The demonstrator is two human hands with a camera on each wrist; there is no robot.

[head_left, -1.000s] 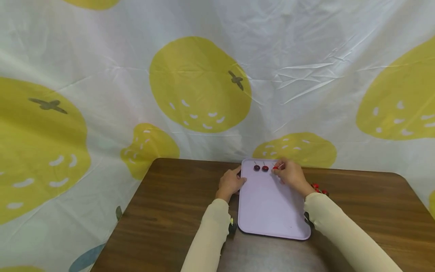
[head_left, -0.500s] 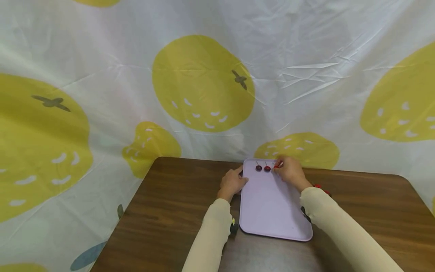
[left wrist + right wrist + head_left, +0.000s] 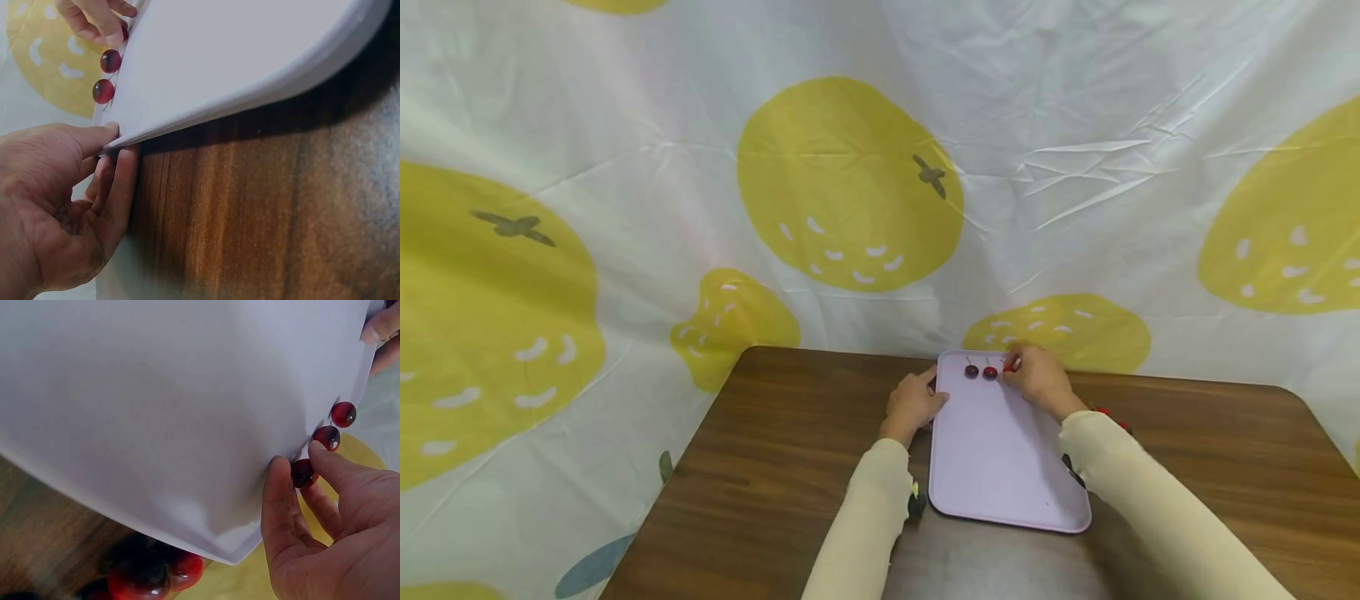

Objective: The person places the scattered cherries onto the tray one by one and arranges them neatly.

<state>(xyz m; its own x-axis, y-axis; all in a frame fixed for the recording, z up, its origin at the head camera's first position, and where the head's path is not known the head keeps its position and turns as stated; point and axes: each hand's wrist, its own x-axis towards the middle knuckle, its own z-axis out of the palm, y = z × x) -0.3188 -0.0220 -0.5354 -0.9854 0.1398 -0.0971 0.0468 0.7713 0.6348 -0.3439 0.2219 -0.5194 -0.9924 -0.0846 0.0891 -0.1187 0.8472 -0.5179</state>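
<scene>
A pale lilac tray (image 3: 1007, 467) lies lengthwise on the wooden table. My left hand (image 3: 913, 406) grips its far left edge, thumb over the rim and fingers under it in the left wrist view. Along the tray's far end, two dark red cherries (image 3: 972, 371) sit side by side with stems pointing away. Just right of them, my right hand (image 3: 1036, 379) holds a third cherry (image 3: 304, 474) between thumb and fingers. In the right wrist view this cherry is low by the tray surface, close beside the middle cherry (image 3: 327, 438). From the head, the fingers partly hide it.
More red cherries (image 3: 1105, 412) lie on the table right of the tray, partly behind the right sleeve (image 3: 1120, 454). The brown table (image 3: 805, 450) reaches back to a white curtain (image 3: 1000, 83) printed with yellow fruit.
My right hand has shifted slightly left with its cherry, bringing it closer to the middle one. The left hand keeps its grip on the tray edge. The head view has moved a little.
</scene>
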